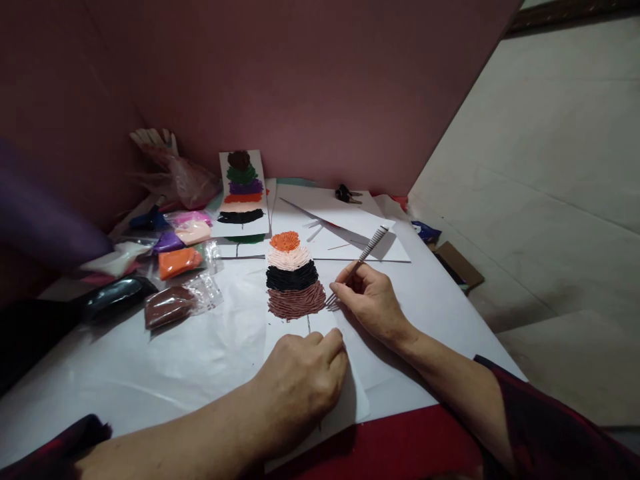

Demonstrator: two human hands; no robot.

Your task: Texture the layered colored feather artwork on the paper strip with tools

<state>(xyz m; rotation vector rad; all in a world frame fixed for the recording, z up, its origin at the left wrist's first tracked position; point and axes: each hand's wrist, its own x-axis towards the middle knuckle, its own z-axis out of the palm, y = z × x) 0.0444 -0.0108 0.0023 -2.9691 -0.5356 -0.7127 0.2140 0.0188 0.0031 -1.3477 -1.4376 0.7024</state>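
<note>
My right hand (371,299) pinches a fork (359,263) with a striped handle, its tines touching the right edge of the brown clay layer. That layer is the lowest of a clay picture (294,276) with orange, cream, black and brown bands on a white sheet (325,373). My left hand (304,381) rests knuckles-up on the near part of that sheet, fingers curled and pressing the paper down. A finished clay picture (242,188) with more coloured bands stands against the wall behind.
Clay packets lie at the left: orange (179,262), brown (170,306), cream and pink (191,229), purple (167,242). A black glossy object (116,295) lies beside them. Loose white sheets (345,230) and a small dark object (345,193) sit at the back. A red cloth edges the table front.
</note>
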